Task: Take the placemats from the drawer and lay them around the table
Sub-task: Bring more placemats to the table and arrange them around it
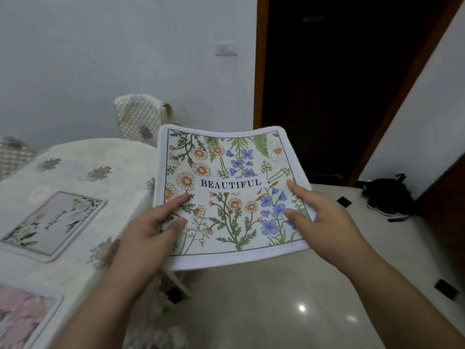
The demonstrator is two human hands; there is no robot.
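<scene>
Pink placemat [24,316]: lies flat at the nearest edge of the worktop [83,157], partly cut off by the frame; it looks already laid as one place setting.
Left hand [148,235]: grasps the left edge of the floral placemat [231,197], thumb and forefinger on the printed face, the other fingers hidden beneath, so the cloth is carried from below.
Right hand [319,217]: grips the right edge the same way, thumb and forefinger on top; the two-sided hold keeps the soft mat spread and face up, though its far edge curls.
Floral placemat: held in the air past the worktop's corner, over the floor [289,298], not yet set down; I judge it is being carried to a free place.
Pale placemat [56,222]: flat on the tablecloth farther in, well apart from the pink one.
Chair [138,117]: stands at the worktop's far side under a quilted cover, probably marking a seat yet to be served.
Dark shoes [387,197]: on the floor by the doorway.
</scene>
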